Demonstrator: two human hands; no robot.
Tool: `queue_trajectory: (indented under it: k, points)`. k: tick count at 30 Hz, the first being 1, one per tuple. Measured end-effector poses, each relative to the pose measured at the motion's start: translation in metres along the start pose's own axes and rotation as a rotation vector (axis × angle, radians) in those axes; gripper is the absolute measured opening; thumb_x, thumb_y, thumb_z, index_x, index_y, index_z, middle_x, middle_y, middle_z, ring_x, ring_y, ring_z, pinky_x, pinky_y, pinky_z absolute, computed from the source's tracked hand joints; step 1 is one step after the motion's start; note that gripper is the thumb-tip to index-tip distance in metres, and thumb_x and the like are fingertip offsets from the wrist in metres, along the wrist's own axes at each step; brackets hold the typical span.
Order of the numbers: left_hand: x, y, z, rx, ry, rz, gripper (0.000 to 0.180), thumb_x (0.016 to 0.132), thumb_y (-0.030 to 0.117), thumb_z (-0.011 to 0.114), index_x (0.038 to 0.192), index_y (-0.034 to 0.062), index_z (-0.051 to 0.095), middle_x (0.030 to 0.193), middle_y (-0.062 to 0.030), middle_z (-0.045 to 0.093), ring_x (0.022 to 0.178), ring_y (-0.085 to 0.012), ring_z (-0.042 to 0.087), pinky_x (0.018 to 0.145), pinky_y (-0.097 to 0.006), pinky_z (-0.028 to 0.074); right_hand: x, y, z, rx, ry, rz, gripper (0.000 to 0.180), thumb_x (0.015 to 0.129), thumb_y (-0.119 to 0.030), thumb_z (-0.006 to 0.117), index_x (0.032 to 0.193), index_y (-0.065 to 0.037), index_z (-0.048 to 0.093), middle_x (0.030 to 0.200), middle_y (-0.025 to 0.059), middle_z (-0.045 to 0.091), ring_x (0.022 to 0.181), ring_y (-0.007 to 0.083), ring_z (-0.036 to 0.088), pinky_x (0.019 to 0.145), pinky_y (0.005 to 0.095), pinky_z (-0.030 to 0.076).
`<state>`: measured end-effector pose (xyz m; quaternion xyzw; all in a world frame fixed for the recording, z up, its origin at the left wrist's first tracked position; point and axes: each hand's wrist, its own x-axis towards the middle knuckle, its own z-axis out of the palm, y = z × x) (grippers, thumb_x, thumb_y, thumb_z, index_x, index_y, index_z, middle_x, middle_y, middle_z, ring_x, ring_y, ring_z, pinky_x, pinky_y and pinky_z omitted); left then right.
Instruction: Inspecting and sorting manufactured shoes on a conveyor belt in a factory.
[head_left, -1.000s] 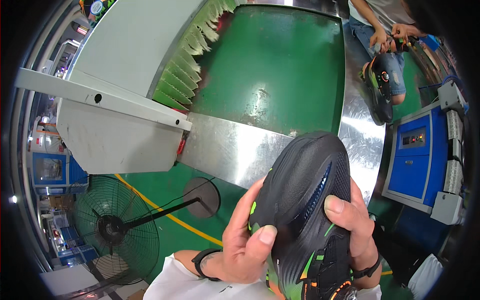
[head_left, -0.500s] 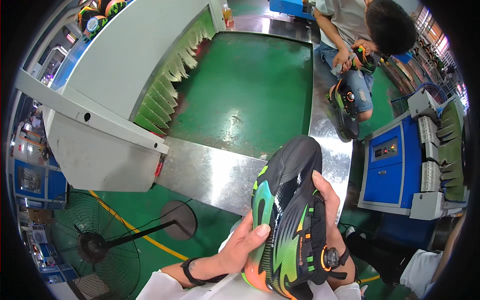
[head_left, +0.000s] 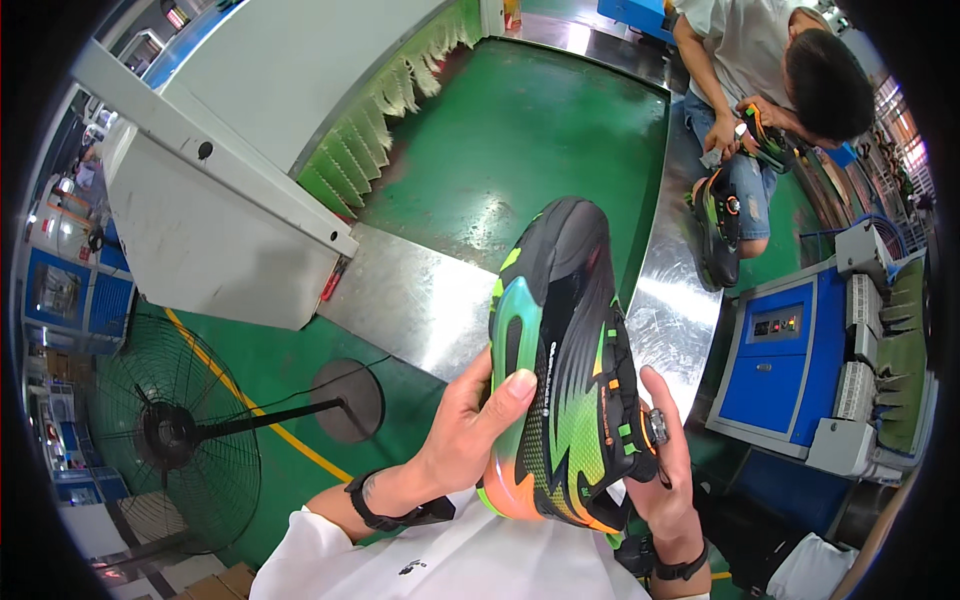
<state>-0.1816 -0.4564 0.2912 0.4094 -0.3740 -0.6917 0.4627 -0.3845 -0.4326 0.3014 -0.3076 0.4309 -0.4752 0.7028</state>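
Observation:
A black sneaker (head_left: 575,400) with green and orange patterning is held up in front of me, toe pointing away and its side turned upward. My left hand (head_left: 462,425) grips the edge of its sole, the thumb lying on the teal and green midsole. On the other side, my right hand (head_left: 672,475) is against the upper by the round lacing dial (head_left: 656,428), its fingers partly hidden behind the shoe. Below the sneaker, the heel end is close to my white shirt.
A steel-edged green surface (head_left: 540,130) lies ahead, beside a grey machine with a fringed green curtain (head_left: 350,165). At the far right a co-worker (head_left: 745,110) handles a shoe; another sneaker (head_left: 718,230) rests on the steel edge. A black fan (head_left: 170,435) stands left, a blue machine (head_left: 775,360) right.
My right hand has slid from near the toe down to the dial side. The sneaker has shifted slightly left and stands straighter. My left hand keeps its grip on the sole.

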Motion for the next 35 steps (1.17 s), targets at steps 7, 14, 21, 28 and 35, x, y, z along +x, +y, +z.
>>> queue_trajectory:
  k: [7,14,21,28,35]
  points:
    - [-0.003,-0.004,0.001,0.150,0.041,0.011,0.044,0.099,0.030,0.052,0.128,-0.0023,0.049,0.113,-0.0061,0.059,0.101,-0.0106,0.052,0.090,-0.026,0.043,-0.013,0.033,0.017,-0.128,-0.066,-0.229,0.087,0.078,-0.003,0.068,0.144,0.003,0.012,0.131,0.0195,0.044,0.117,0.0240,0.052,0.100,0.0376,0.044]
    - [-0.025,-0.022,0.001,-0.377,-0.025,-0.271,0.056,0.097,0.021,0.053,0.143,0.0001,0.028,0.132,-0.0080,0.049,0.116,-0.0149,0.050,0.101,-0.031,0.039,-0.016,0.017,0.015,0.002,0.095,-0.030,0.074,0.083,-0.004,0.069,0.141,0.004,0.023,0.120,0.0130,0.054,0.106,0.0159,0.057,0.093,0.0306,0.047]
    - [-0.050,-0.030,-0.011,-0.185,-0.082,-0.144,0.067,0.092,0.013,0.056,0.147,-0.0003,0.021,0.135,-0.0108,0.047,0.124,-0.0172,0.045,0.107,-0.034,0.033,-0.017,0.020,0.040,-0.028,0.181,-0.093,0.072,0.086,-0.011,0.070,0.139,0.003,0.023,0.119,0.0133,0.053,0.104,0.0160,0.057,0.091,0.0300,0.048]
    - [-0.065,-0.037,-0.009,-0.096,0.008,0.050,0.066,0.089,0.011,0.053,0.145,-0.0079,0.022,0.134,-0.0147,0.048,0.122,-0.0197,0.048,0.105,-0.034,0.035,-0.033,0.034,0.055,-0.071,0.197,-0.270,0.070,0.087,-0.009,0.067,0.140,0.002,0.021,0.123,0.0157,0.049,0.107,0.0185,0.055,0.093,0.0322,0.047]
    - [-0.041,-0.019,-0.004,-0.324,0.044,-0.113,0.067,0.088,0.016,0.057,0.145,-0.0035,0.027,0.135,-0.0134,0.049,0.125,-0.0208,0.048,0.107,-0.034,0.035,-0.013,0.017,0.056,0.020,0.218,-0.115,0.062,0.089,-0.010,0.062,0.141,-0.004,0.029,0.125,0.0101,0.050,0.110,0.0143,0.052,0.096,0.0298,0.043]
